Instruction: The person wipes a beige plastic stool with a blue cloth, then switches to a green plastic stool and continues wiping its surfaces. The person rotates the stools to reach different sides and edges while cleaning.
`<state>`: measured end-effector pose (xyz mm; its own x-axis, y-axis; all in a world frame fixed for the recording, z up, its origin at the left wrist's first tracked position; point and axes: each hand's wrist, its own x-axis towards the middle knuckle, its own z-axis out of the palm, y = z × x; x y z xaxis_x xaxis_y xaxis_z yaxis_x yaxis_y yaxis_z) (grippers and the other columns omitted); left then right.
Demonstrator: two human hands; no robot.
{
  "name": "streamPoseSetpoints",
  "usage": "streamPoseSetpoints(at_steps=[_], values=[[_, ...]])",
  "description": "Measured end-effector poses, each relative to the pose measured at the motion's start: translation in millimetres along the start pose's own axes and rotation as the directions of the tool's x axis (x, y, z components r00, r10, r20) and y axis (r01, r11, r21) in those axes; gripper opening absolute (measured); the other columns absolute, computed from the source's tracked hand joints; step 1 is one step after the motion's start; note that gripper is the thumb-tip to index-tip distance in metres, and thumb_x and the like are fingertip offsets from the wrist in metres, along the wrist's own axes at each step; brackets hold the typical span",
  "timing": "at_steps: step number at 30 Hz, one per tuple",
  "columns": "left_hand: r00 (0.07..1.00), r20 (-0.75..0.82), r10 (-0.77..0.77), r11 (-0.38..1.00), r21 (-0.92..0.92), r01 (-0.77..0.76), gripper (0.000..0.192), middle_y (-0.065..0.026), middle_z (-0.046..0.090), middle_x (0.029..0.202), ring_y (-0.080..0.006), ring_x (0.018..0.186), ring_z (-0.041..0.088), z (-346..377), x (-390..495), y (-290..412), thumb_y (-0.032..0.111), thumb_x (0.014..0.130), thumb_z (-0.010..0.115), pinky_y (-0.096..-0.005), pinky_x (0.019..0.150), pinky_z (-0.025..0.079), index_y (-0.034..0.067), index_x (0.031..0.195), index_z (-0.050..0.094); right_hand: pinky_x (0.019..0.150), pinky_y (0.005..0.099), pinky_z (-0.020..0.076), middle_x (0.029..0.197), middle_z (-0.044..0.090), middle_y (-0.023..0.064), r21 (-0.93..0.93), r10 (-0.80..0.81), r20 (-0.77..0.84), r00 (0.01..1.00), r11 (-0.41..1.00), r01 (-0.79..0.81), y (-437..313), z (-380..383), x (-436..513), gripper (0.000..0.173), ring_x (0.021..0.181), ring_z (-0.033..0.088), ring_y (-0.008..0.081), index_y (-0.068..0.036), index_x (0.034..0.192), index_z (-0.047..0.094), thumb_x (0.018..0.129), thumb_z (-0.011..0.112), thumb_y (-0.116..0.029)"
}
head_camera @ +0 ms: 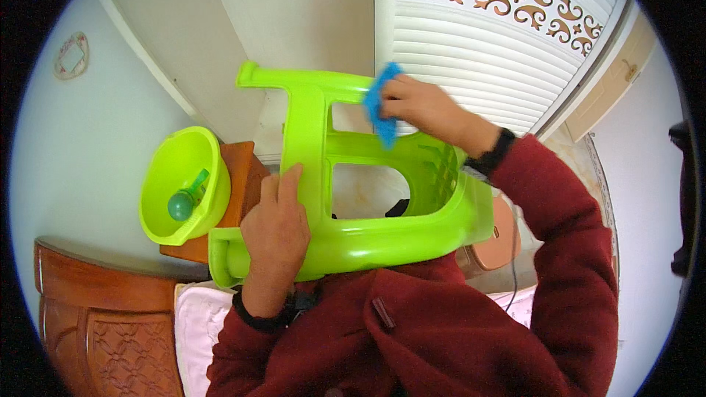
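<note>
A lime-green moulded plastic chair (309,138), tilted over in front of my body, shows its bars, a wide opening and a lattice-like panel inside. My left hand (278,220) grips its near left part, the fingers lying over the crossbar and the thumb out of sight. My right hand (422,105) pinches a blue cloth (383,107) against the far bar, close to its right portion. Slight blur covers the right hand and the cloth. Through the opening a light floor is visible.
Left of the chair, a lime-green basin (157,198) rests on a brown wooden cabinet (237,176), holding a green round-headed object (181,205). A carved wooden headboard (110,336) and pink bedding (201,320) lie nearer. A pinkish stool (496,242) stands right; a white louvred door (474,49) rises behind.
</note>
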<state>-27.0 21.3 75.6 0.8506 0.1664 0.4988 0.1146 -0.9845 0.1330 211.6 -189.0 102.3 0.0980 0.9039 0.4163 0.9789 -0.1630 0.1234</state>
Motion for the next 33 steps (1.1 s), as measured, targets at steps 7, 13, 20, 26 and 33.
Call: streamPoseSetpoints(at_steps=[7, 13, 20, 26, 33], values=[[1.0, -0.003, -0.001, 1.0, 0.014, 0.001, 0.044, -0.0112, 0.059, 0.11, -0.0353, 0.072, 0.066, 7, 1, -3, 0.01, 0.086, 0.056, -0.0464, 0.059, 0.054, 0.017, 0.129, 0.054, 0.078, 0.0374, 0.0516, 0.089, 0.063, 0.0116, 0.002, 0.383, 0.366, 0.848, 0.911, -0.413, 44, -80, -112, 0.026, 0.084, 0.063, 0.0298, -0.005, 0.095, 0.069, 0.069, 0.067, 0.002], [1.0, -0.003, -0.001, 0.998, 0.06, 0.001, 0.045, -0.0101, 0.06, 0.112, -0.0367, 0.079, 0.066, 10, 6, -5, 0.009, 0.086, 0.056, -0.0499, 0.065, 0.054, 0.019, 0.129, 0.054, 0.087, 0.0388, 0.0494, 0.104, 0.06, 0.0107, 0.086, 0.513, 0.154, 0.844, 0.844, -0.529, 7, -21, -99, 0.034, 0.1, 0.06, 0.0334, -0.008, 0.108, 0.06, 0.077, 0.064, 0.004], [1.0, 0.002, -0.001, 0.999, 0.051, 0.001, 0.04, -0.0124, 0.061, 0.107, -0.0374, 0.084, 0.065, 13, 21, -9, 0.01, 0.087, 0.055, -0.0512, 0.066, 0.052, 0.02, 0.126, 0.056, 0.082, 0.0329, 0.0523, 0.098, 0.071, 0.0056, 0.734, 0.091, 0.465, 0.881, 0.517, -0.441, -63, -66, -161, 0.025, 0.087, 0.065, 0.0163, -0.005, 0.106, 0.069, 0.081, 0.07, -0.003], [1.0, 0.001, 0.016, 0.996, 0.089, -0.016, 0.033, -0.0135, 0.064, 0.097, -0.0386, 0.077, 0.065, 25, 44, -6, 0.015, 0.089, 0.054, -0.0509, 0.065, 0.052, 0.019, 0.121, 0.056, 0.075, 0.035, 0.0553, 0.096, 0.07, 0.0114, 0.386, 0.969, 0.003, 0.248, 0.228, -0.894, -66, -26, -111, 0.021, 0.085, 0.069, 0.0236, -0.007, 0.108, 0.066, 0.089, 0.064, -0.013], [0.997, -0.062, 0.04, 0.992, 0.118, -0.033, 0.026, -0.0128, 0.065, 0.09, -0.0366, 0.071, 0.066, 31, 51, -5, 0.017, 0.089, 0.053, -0.0491, 0.061, 0.053, 0.018, 0.114, 0.06, 0.092, 0.0405, 0.0496, 0.105, 0.066, 0.0103, 0.56, 0.335, -0.156, 0.929, 0.805, -0.196, -133, 1, -56, 0.029, 0.103, 0.062, 0.0332, -0.007, 0.103, 0.066, 0.075, 0.069, 0.001]])
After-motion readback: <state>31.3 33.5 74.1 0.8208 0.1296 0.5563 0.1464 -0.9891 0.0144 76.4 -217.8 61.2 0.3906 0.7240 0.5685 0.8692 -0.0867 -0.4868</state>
